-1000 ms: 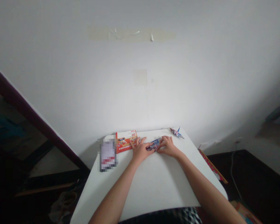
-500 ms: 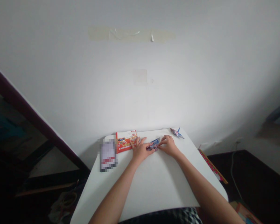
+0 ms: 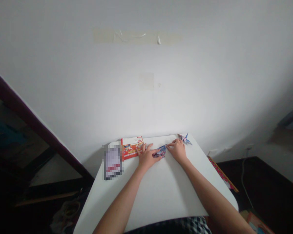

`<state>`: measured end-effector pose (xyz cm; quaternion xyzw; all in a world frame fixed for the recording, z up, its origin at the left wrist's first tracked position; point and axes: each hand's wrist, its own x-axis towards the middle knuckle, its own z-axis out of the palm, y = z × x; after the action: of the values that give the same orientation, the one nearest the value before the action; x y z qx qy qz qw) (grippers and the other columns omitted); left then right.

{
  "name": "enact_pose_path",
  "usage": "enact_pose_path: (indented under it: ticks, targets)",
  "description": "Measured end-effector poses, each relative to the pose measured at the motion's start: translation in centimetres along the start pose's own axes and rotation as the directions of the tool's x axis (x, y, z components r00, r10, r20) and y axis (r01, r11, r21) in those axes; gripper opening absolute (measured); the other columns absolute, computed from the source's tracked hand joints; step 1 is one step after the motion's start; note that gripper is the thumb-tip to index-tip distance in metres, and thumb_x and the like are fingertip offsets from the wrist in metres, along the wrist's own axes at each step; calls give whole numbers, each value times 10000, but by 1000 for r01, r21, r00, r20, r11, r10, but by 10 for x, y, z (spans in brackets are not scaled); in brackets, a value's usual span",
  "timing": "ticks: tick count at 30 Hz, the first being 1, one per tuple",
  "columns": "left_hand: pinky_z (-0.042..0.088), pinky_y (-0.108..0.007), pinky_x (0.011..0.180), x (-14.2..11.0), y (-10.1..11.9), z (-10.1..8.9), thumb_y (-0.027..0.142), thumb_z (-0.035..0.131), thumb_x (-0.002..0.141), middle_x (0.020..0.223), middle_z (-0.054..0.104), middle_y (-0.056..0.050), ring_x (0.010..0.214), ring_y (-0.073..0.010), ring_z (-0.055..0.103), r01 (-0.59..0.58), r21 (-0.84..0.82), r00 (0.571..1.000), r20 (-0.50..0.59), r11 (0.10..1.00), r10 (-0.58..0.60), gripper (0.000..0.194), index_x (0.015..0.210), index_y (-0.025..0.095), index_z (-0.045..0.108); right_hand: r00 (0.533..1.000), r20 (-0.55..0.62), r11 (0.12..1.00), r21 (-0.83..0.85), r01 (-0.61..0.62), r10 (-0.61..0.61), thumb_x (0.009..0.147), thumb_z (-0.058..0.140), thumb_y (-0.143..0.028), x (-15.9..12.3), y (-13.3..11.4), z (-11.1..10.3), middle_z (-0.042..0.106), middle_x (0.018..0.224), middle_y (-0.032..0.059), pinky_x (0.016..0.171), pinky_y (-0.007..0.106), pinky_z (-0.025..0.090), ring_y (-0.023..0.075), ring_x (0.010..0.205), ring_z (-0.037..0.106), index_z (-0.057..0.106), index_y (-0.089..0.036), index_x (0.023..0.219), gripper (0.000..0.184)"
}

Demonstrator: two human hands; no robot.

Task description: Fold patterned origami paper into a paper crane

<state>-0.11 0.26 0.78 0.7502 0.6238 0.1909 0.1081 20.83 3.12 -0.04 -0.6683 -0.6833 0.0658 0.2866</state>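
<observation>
A small piece of folded blue-patterned paper (image 3: pixel 162 151) lies on the white table (image 3: pixel 166 188). My left hand (image 3: pixel 146 156) holds its left side between thumb and forefinger, while the other fingers spread out over the edge of a red and white booklet or packet (image 3: pixel 132 151). At the paper's upper right corner, the fingertips of my right hand (image 3: pixel 177 149) are pinched together, touching it. Behind that hand sits a folded paper crane (image 3: pixel 185 138) of similar patterned paper.
A blurred-out, phone-like object (image 3: pixel 113 162) lies at the table's left. The wall (image 3: pixel 146 107) rises right behind the table. A dark-framed mirror or panel (image 3: pixel 39 120) leans on the left. Past the right edge, a cable (image 3: pixel 243 182) hangs to the dark floor.
My right fingers have moved slightly up and away from me along the paper's right side. The paper's raised flap now lies flatter. My left hand stays put.
</observation>
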Motion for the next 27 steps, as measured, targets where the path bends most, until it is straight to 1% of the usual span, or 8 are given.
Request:
enact_pose_path:
  ticks: [6, 14, 21, 24, 27]
  targets:
    - [-7, -804, 1192, 0, -1, 2, 577, 759, 800, 1561, 533, 32, 1533, -417, 264, -6, -14, 1000, -18, 1000, 5, 401, 1197, 524, 738, 999, -43, 999, -35, -18, 16, 952, 650, -381, 2, 0, 2, 626, 1158, 136, 986, 430, 409, 331, 1209, 492, 834, -299, 1059, 228]
    - [-15, -815, 1185, -1, -4, 4, 578, 764, 797, 1554, 537, 21, 1519, -442, 278, -40, -9, 998, -46, 999, 39, 425, 1217, 527, 726, 995, -102, 999, -36, 10, -14, 973, 614, -388, 1, 4, 7, 606, 1144, 160, 958, 452, 426, 343, 1166, 505, 832, -294, 1080, 260]
    - [-31, -779, 1206, -5, -4, 2, 661, 783, 740, 1575, 513, 2, 1518, -440, 261, -94, 0, 995, -35, 996, 94, 583, 1296, 518, 683, 985, -144, 996, -29, 89, -92, 981, 598, -375, -1, 15, 12, 599, 1113, 155, 970, 466, 442, 328, 1128, 514, 824, -307, 1095, 263]
    - [-18, -805, 1191, -5, -4, 1, 649, 794, 738, 1550, 541, 9, 1498, -434, 295, -78, 3, 996, -38, 997, 78, 603, 1313, 520, 667, 984, -130, 992, -23, 121, -123, 971, 616, -351, -2, 20, 13, 593, 1126, 142, 1017, 466, 435, 317, 1146, 510, 816, -314, 1119, 251]
    - [23, -817, 1188, -4, -4, 2, 625, 794, 755, 1492, 595, 13, 1469, -419, 344, -70, -1, 996, -58, 998, 70, 573, 1304, 517, 672, 986, -91, 990, -20, 140, -141, 966, 624, -327, -3, 25, 12, 584, 1162, 130, 1043, 457, 433, 309, 1177, 505, 805, -317, 1142, 253]
